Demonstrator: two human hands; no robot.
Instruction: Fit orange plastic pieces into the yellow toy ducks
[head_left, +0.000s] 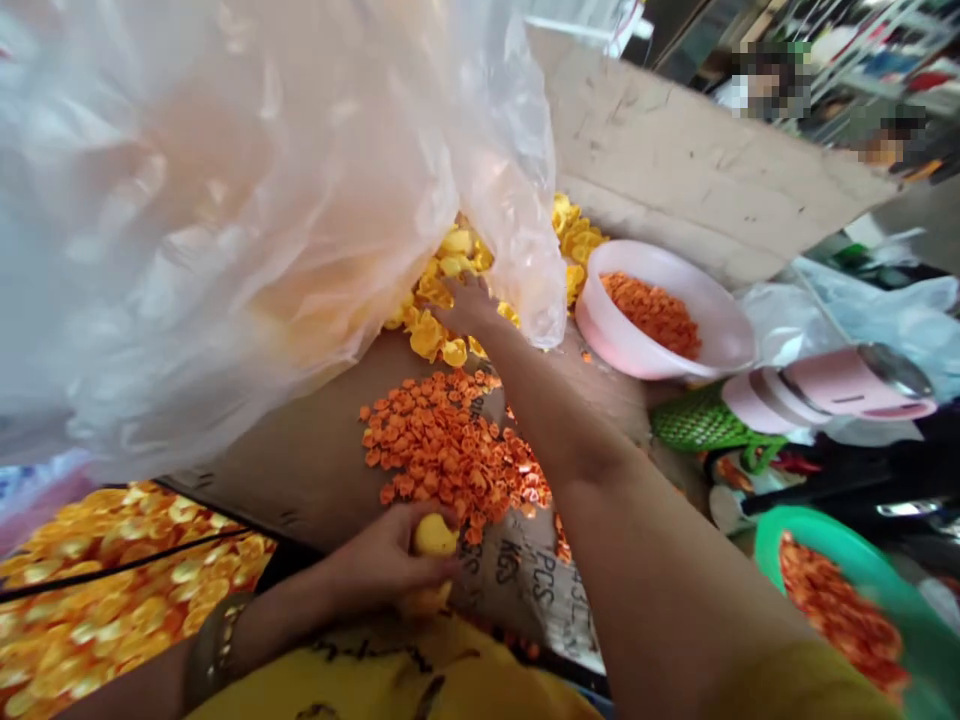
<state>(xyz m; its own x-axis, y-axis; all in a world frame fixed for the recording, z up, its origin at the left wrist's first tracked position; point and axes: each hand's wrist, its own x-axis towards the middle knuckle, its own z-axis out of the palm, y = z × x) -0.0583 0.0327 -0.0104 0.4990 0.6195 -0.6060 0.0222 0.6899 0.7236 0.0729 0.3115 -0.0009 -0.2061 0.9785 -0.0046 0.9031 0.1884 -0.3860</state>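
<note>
Low in the head view, my left hand (397, 560) is closed around a smooth yellow cup-shaped piece (435, 537); a second yellow shape shows below the thumb. My right hand (466, 303) is stretched forward with its fingers spread over a heap of yellow plastic cup-shaped pieces (426, 335). Its fingertips touch the heap, and nothing is visibly gripped. Beside and above it hangs a large clear plastic bag (360, 180), which covers part of the heap. Between my hands, many small orange pieces (435, 430) lie on a cardboard surface (322, 450).
A pink bowl (720, 300) and a green basin (780, 530) at the right hold orange pieces. A pink tumbler (832, 385) lies tilted near a green net (690, 418). More yellow pieces (135, 580) fill the lower left. Cardboard panel (675, 140) stands behind.
</note>
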